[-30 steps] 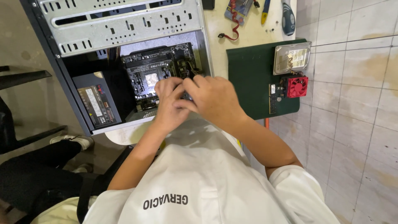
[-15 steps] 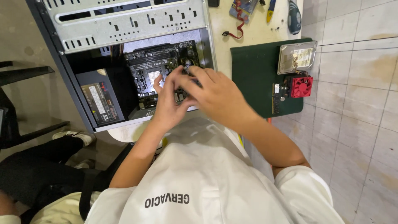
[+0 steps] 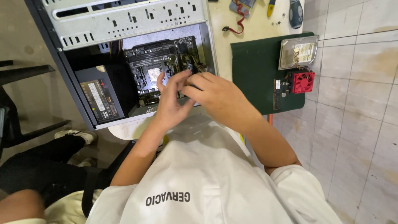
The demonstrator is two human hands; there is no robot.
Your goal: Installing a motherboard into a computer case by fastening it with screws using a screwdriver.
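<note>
Head view: we saw open computer case [image 3: 124, 20] on its side, motherboard [image 3: 159, 68] and power supply [image 3: 99, 99] already mounted. Left hand [image 3: 172, 103] and right hand [image 3: 217, 97] pinched small dark connector [image 3: 191, 79] at board's right edge; seating unfinished. Hard drive [image 3: 298, 52], red fan [image 3: 303, 81] waited on green mat [image 3: 257, 74].

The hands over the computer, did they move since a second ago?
A little. The left hand has lifted its fingers and opened up, and the right hand has slid slightly to the right, both still together over the motherboard inside the open computer case. The hard drive and red fan on the green mat stayed put.
</note>
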